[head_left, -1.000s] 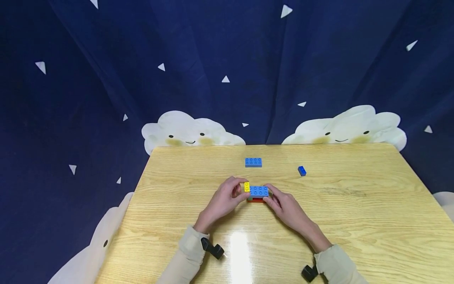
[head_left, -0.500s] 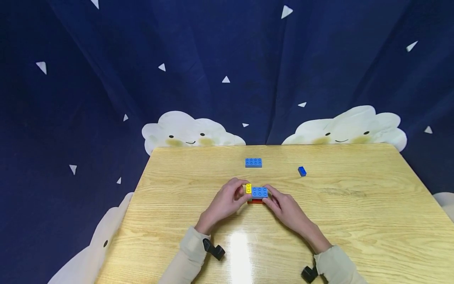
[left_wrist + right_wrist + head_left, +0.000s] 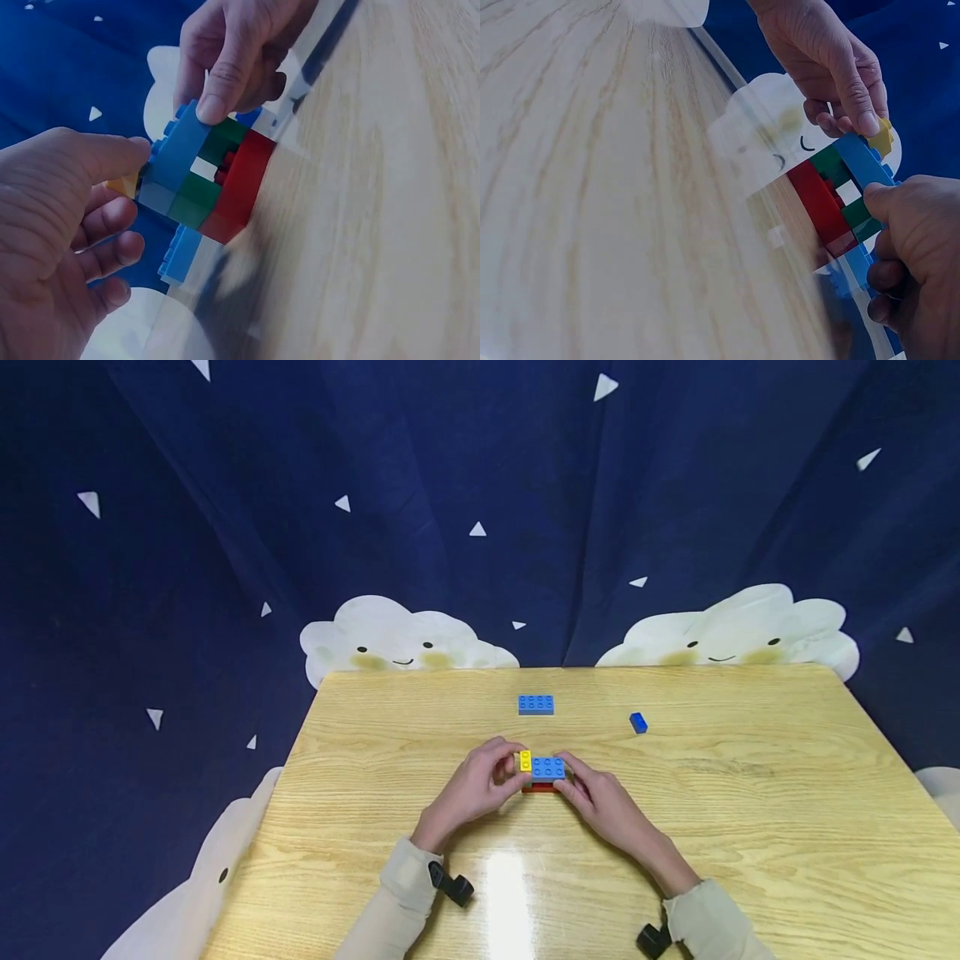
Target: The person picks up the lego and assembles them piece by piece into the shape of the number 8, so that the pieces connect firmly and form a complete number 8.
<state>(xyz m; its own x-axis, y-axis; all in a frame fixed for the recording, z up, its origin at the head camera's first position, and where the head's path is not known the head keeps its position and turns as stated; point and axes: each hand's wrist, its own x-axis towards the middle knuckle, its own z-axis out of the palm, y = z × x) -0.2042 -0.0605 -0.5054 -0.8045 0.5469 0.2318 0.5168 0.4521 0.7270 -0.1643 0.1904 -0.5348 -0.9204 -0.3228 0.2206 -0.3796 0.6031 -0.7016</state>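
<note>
A small stack stands on the table in front of me: a red brick (image 3: 540, 788) at the bottom, two green bricks (image 3: 196, 199) with a gap between them, and a long blue brick (image 3: 548, 767) across the top. At the blue brick's left end, my left hand (image 3: 480, 782) pinches a small yellow brick (image 3: 526, 761) between thumb and fingers. The yellow brick covers the end studs; whether it is fully seated I cannot tell. My right hand (image 3: 609, 805) grips the blue brick's right end, thumb on the near side.
Behind the stack lies another blue eight-stud brick (image 3: 536, 705). Farther right is a small dark blue brick (image 3: 638, 722). The wooden table (image 3: 750, 827) ends at a dark blue curtain (image 3: 480, 460) with clouds on it.
My left hand has shifted the yellow brick slightly right and toward me, over the blue brick's left end studs. My right hand stays at the stack's right end.
</note>
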